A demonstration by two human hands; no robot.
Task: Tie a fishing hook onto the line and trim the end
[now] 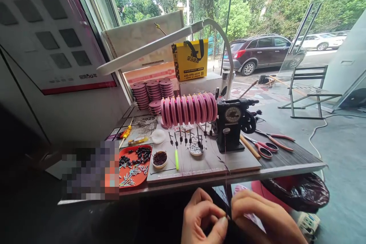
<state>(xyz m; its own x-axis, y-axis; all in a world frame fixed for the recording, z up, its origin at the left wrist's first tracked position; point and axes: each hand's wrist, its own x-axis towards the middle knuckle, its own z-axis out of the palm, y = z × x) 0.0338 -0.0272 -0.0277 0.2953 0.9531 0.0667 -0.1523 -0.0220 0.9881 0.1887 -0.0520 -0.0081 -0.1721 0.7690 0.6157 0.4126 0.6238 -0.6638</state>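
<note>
My left hand (203,219) and my right hand (264,219) are low in front of the table edge, fingertips pinched together and almost touching. Between them they hold a thin dark line (225,183) that runs up toward the black winding machine (232,124) on the table. A row of pink spools (188,109) sits on the machine's shaft to its left. What else the fingers hold is too small to see.
On the table lie a red tray of small parts (134,166), two small bowls (160,159), a green-handled tool (176,159), red scissors (261,147), pliers (276,139), stacked pink spools (151,93), a desk lamp (160,45) and a yellow bag (190,59). A black-lined bin (297,192) stands at the right.
</note>
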